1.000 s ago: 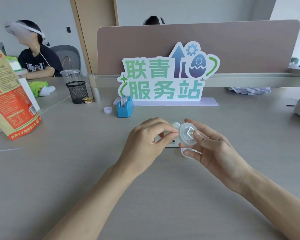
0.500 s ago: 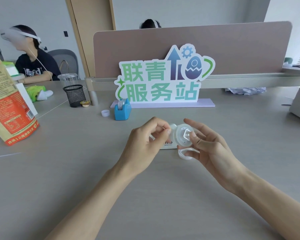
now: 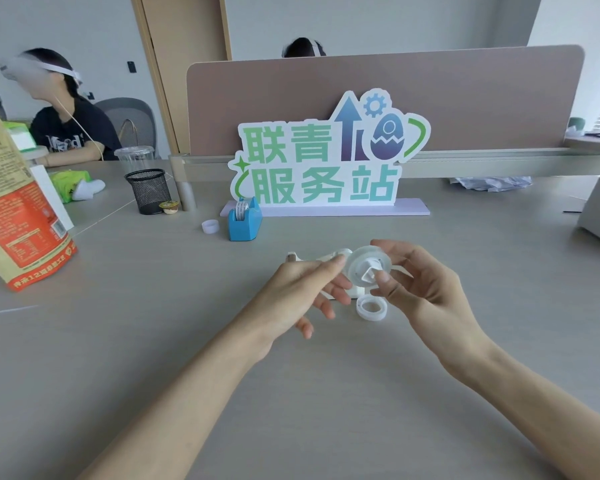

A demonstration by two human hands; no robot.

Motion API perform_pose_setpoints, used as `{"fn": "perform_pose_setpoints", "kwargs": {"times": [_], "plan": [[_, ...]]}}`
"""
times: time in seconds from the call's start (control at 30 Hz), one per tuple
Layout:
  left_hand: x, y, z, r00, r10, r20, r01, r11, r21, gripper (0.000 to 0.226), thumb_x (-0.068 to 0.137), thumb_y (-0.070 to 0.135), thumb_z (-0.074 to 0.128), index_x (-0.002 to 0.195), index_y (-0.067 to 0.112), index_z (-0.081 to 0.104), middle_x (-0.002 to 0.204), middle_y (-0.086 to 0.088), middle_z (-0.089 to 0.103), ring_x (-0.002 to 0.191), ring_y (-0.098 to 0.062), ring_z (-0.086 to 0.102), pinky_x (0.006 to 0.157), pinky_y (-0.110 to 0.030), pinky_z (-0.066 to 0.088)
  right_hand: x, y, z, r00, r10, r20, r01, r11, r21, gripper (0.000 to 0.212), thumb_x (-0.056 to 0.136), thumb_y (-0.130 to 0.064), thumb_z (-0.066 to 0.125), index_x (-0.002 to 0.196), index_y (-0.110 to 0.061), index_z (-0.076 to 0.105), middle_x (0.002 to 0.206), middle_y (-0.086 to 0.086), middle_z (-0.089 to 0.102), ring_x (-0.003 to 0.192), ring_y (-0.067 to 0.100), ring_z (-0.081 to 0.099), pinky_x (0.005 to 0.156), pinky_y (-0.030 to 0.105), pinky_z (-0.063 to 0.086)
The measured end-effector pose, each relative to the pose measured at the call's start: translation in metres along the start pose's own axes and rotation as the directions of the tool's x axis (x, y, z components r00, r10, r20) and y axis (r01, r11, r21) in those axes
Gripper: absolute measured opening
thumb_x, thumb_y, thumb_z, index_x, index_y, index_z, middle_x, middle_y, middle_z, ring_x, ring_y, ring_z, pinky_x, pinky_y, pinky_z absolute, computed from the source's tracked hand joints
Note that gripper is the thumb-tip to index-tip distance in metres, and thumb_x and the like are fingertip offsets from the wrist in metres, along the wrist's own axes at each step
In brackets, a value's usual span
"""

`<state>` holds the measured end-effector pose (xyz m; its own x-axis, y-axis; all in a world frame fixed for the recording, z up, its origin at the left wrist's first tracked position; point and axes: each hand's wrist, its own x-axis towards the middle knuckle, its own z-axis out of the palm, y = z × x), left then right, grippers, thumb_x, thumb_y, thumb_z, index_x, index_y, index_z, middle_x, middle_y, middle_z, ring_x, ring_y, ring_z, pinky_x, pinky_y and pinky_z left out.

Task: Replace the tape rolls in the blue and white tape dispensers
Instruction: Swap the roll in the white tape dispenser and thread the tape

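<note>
Grey tabletop [image 3: 153, 341] is backed by a mauve divider [image 3: 465, 98], and a cut-out sign [image 3: 326, 168] reading 联青服务站 is stood before it. The blue tape dispenser [image 3: 245, 225], loaded with a roll, is set at the sign's left end. Nearer, the white tape dispenser [image 3: 312, 258] is half hidden behind the hands. A clear tape roll [image 3: 359, 261] on a white hub is gripped by the right hand [image 3: 426, 299]; the fingers of the left hand [image 3: 298, 292] are loosely spread, forefinger at the roll's edge. An empty white ring [image 3: 371, 308] is seen just beside the white dispenser.

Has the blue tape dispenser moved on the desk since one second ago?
No. The blue tape dispenser still stands at the left end of the sign base, with the small white cap beside it.
</note>
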<state>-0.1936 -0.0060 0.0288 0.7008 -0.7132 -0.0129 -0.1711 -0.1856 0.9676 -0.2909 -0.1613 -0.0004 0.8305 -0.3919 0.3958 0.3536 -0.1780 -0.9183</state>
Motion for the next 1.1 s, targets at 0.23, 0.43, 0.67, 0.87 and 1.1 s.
{"fn": "perform_pose_setpoints", "kwargs": {"times": [0.23, 0.43, 0.67, 0.87, 1.1], "plan": [[0.003, -0.002, -0.002, 0.989, 0.067, -0.133, -0.074, 0.996, -0.045, 0.013, 0.091, 0.022, 0.058, 0.083, 0.016, 0.067, 0.074, 0.006, 0.070, 0.059, -0.007, 0.054, 0.040, -0.020, 0.035, -0.002, 0.001, 0.002, 0.999, -0.034, 0.012, 0.035, 0.995, -0.089, 0.024, 0.089, -0.006, 0.062, 0.109, -0.018, 0.062, 0.100, -0.008, 0.073, 0.093, 0.015, 0.071, 0.074, 0.025, 0.055], [0.004, -0.004, -0.001, 0.984, 0.060, -0.169, -0.064, 0.998, -0.019, 0.014, 0.090, 0.019, 0.057, 0.080, 0.016, 0.065, 0.073, 0.007, 0.069, 0.056, -0.006, 0.052, 0.039, -0.020, 0.033, -0.003, 0.003, 0.005, 0.998, -0.053, 0.034, 0.058, 0.986, -0.157, 0.025, 0.090, -0.006, 0.061, 0.106, -0.025, 0.062, 0.103, -0.007, 0.073, 0.099, 0.013, 0.071, 0.081, 0.032, 0.055], [0.006, -0.006, -0.001, 0.984, 0.069, -0.164, -0.075, 0.997, -0.033, 0.010, 0.090, 0.020, 0.061, 0.084, 0.016, 0.067, 0.072, 0.007, 0.069, 0.056, -0.005, 0.052, 0.037, -0.019, 0.033, -0.002, 0.004, 0.002, 0.994, -0.093, 0.051, 0.100, 0.980, -0.172, 0.024, 0.092, -0.008, 0.059, 0.107, -0.027, 0.062, 0.104, -0.006, 0.073, 0.101, 0.014, 0.070, 0.078, 0.026, 0.055], [0.011, -0.008, -0.001, 0.961, 0.113, -0.253, -0.116, 0.993, 0.003, 0.011, 0.089, 0.021, 0.061, 0.081, 0.015, 0.067, 0.068, 0.009, 0.066, 0.056, -0.003, 0.050, 0.037, -0.020, 0.034, 0.005, 0.008, 0.004, 0.992, -0.123, 0.022, 0.124, 0.956, -0.264, 0.032, 0.092, -0.014, 0.061, 0.105, -0.043, 0.059, 0.102, -0.008, 0.071, 0.098, 0.010, 0.068, 0.078, 0.013, 0.052], [0.042, -0.003, -0.013, 0.874, 0.224, -0.431, -0.189, 0.974, 0.122, 0.013, 0.088, 0.026, 0.061, 0.075, 0.023, 0.063, 0.071, 0.010, 0.062, 0.060, -0.002, 0.053, 0.062, -0.025, 0.045, 0.047, 0.015, 0.005, 0.973, -0.221, 0.058, 0.216, 0.804, -0.554, 0.033, 0.095, -0.009, 0.054, 0.125, -0.023, 0.057, 0.109, -0.006, 0.057, 0.089, 0.002, 0.056, 0.076, 0.011, 0.046]]}}
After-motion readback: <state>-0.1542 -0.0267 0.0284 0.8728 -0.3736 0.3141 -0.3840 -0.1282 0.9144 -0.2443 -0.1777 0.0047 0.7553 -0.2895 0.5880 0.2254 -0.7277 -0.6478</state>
